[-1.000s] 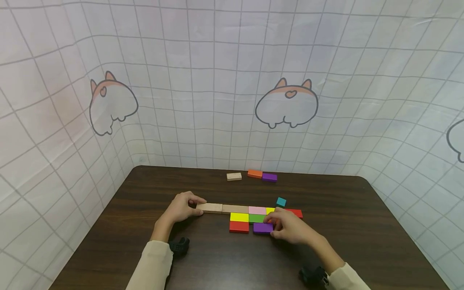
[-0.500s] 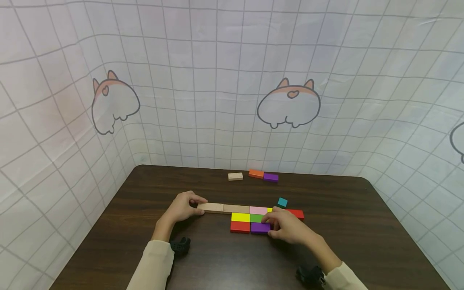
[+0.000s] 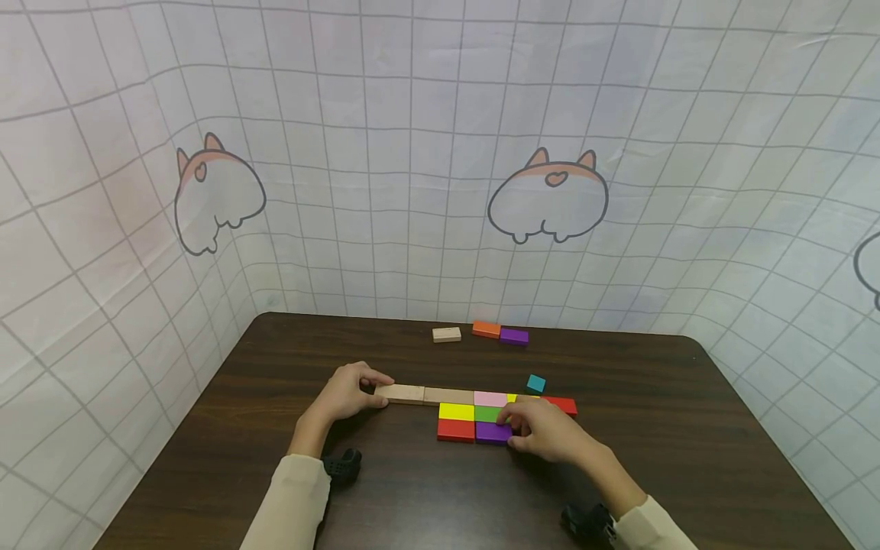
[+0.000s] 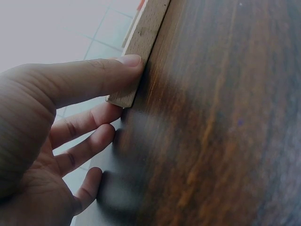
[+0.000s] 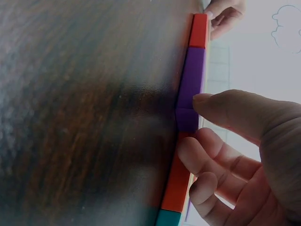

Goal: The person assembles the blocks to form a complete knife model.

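My left hand point(image 3: 347, 393) pinches the left end of a plain wooden block point(image 3: 402, 394) lying flat; in the left wrist view the thumb presses the block's near side point(image 4: 141, 40). A second plain block point(image 3: 448, 396) continues the row to its right, then a pink block point(image 3: 490, 399). With thumb and fingertips my right hand point(image 3: 550, 434) holds a purple block point(image 3: 492, 433), its right end hidden. That block abuts a red block point(image 3: 456, 431) on its left and a green block point(image 3: 486, 413) behind. A yellow block point(image 3: 457, 412) lies behind the red one.
Behind the row lie a teal block point(image 3: 535, 383) and, near the table's far edge, a plain block point(image 3: 446, 334), an orange block point(image 3: 486, 329) and a purple block point(image 3: 514, 337). Another red block point(image 3: 564, 406) shows beyond my right hand. Dark wood table point(image 3: 412, 489), patterned curtain point(image 3: 385, 191) behind.
The held purple block has slid left with my right hand, closing the gap to the red block. My left hand stays on the wooden block's end.
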`<state>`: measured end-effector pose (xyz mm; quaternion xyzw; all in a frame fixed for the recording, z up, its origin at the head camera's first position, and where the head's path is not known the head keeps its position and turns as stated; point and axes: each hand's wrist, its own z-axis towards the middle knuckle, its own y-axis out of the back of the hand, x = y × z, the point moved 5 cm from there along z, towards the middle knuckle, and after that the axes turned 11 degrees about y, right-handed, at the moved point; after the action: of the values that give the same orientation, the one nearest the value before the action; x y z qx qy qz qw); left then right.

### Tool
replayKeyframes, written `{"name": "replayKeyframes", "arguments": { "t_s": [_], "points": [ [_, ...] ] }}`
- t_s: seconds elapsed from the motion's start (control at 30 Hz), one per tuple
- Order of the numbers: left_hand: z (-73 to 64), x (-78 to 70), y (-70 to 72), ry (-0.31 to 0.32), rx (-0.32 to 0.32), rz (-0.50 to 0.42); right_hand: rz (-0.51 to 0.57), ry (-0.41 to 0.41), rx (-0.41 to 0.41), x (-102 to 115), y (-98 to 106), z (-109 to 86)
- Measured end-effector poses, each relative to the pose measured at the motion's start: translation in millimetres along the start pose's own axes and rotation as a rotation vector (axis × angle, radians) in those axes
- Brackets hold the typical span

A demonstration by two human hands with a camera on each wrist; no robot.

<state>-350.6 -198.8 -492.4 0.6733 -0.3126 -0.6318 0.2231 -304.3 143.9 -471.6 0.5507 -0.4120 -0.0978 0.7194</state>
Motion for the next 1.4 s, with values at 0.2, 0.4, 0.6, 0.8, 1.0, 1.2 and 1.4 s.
{"name": "replayKeyframes", "arguments": {
  "t_s": [0.2, 0.4, 0.6, 0.8, 1.0, 1.2, 1.4],
  "points": [
    [0.2, 0.7, 0.3, 0.0, 0.002, 0.0, 0.015, 0.005, -0.001, 0.1, -1.3, 2.7],
    [0.7, 2.2, -0.2, -0.002, 0.001, 0.0, 0.022, 0.022, -0.008, 0.9, -1.2, 3.1],
    [0.9, 3.1, -0.5, 0.0, -0.001, 0.004, 0.029, 0.021, -0.005, 0.3, -0.6, 3.8],
    [1.3, 3.8, 0.1, -0.001, 0.002, -0.005, 0.073, 0.049, 0.011, -2.6, 2.7, 6.7],
    [0.8, 3.6, 0.6, -0.002, 0.001, -0.005, 0.109, 0.1, -0.01, -5.8, 17.3, 17.0],
    [-0.4, 4.1, 0.3, 0.004, -0.002, 0.0, 0.162, 0.067, -0.029, -15.9, 32.2, 36.4],
    [1.0, 3.3, -0.8, 0.011, 0.004, -0.006, 0.187, 0.023, -0.084, -30.9, 46.3, 60.2]
  ]
}}
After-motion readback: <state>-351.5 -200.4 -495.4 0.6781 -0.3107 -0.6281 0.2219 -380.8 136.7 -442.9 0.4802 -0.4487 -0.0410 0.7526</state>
